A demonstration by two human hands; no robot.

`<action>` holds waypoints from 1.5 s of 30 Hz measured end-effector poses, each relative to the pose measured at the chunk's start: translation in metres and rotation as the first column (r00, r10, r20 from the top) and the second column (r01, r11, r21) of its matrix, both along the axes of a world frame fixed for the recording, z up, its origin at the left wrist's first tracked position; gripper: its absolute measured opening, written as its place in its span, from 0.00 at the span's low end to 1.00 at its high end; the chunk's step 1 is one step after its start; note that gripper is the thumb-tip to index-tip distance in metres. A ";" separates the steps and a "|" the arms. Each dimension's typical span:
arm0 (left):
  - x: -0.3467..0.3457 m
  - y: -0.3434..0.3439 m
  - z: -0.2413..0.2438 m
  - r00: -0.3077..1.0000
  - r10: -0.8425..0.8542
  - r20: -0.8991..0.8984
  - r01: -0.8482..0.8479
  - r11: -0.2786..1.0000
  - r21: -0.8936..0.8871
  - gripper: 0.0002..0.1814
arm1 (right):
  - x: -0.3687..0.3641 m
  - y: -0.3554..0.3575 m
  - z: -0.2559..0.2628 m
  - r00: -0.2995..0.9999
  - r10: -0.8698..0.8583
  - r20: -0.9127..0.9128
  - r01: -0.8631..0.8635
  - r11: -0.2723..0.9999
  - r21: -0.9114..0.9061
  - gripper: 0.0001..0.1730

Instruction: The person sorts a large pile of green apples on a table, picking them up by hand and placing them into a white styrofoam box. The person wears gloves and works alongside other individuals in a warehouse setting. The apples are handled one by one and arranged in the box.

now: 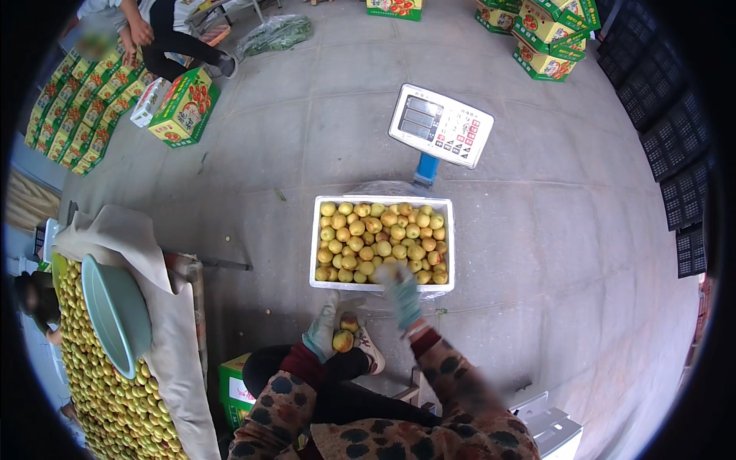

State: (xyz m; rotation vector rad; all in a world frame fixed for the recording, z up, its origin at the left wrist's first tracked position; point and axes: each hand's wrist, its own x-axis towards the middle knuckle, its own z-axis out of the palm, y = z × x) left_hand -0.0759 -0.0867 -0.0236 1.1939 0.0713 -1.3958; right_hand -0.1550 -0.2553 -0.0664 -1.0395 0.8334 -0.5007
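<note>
In front of me a white foam box (451, 247) is filled with yellow-green fruits (383, 248) that look like jujubes, some with reddish-brown patches. My left hand (322, 329), in a pale glove, is by my knee below the box's near edge. Two redder fruits (343, 341) lie against its palm side. My right hand (398, 286), also gloved, reaches over the near rim onto the fruits. It is blurred by motion, so whether its fingers hold a fruit is unclear. Behind the box rises a scale's display panel (441, 125) on a blue post (426, 169).
At left, a cloth-edged table (172, 322) carries many loose fruits and a light-green plastic basin (118, 316). Printed cartons (184, 107) are stacked at upper left, where a person sits. More cartons (549, 40) and black crates (650, 109) stand at right.
</note>
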 end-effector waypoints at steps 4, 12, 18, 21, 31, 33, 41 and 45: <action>-0.001 0.001 -0.001 0.981 0.161 0.105 -0.167 0.985 0.048 0.41 | 0.021 -0.112 -0.041 0.939 -0.339 -0.048 0.226 0.719 -0.657 0.18; 0.004 -0.005 -0.004 0.984 0.179 0.014 -0.179 0.984 0.019 0.34 | 0.040 -0.189 -0.115 0.683 -0.239 -0.690 -0.570 0.417 -0.708 0.34; -0.001 -0.006 -0.006 0.970 0.239 0.036 -0.241 0.969 0.047 0.26 | 0.040 -0.177 -0.092 0.607 -0.231 -0.760 -0.659 0.389 -0.644 0.40; 0.006 -0.003 -0.016 0.950 0.310 0.035 -0.311 0.948 0.072 0.26 | 0.037 -0.148 -0.072 0.843 -0.380 -0.382 -0.306 0.245 -0.920 0.35; -0.003 -0.005 -0.001 0.874 0.339 -0.349 -0.408 0.901 -0.147 0.53 | 0.005 0.063 0.012 0.978 0.206 -0.005 -0.105 0.479 -0.871 0.19; -0.004 -0.010 0.006 0.944 0.224 -0.241 -0.273 0.942 -0.196 0.57 | 0.004 0.051 0.004 0.975 0.219 0.037 -0.097 0.568 -0.817 0.18; 0.004 -0.004 0.001 0.970 0.242 0.001 -0.240 0.963 -0.125 0.45 | 0.019 -0.089 -0.060 0.846 -0.449 -0.290 -0.048 0.476 -0.878 0.21; 0.008 -0.010 -0.001 0.976 0.219 0.008 -0.216 0.968 -0.125 0.46 | 0.015 -0.136 -0.128 0.740 -0.439 -0.509 -0.424 0.283 -0.861 0.37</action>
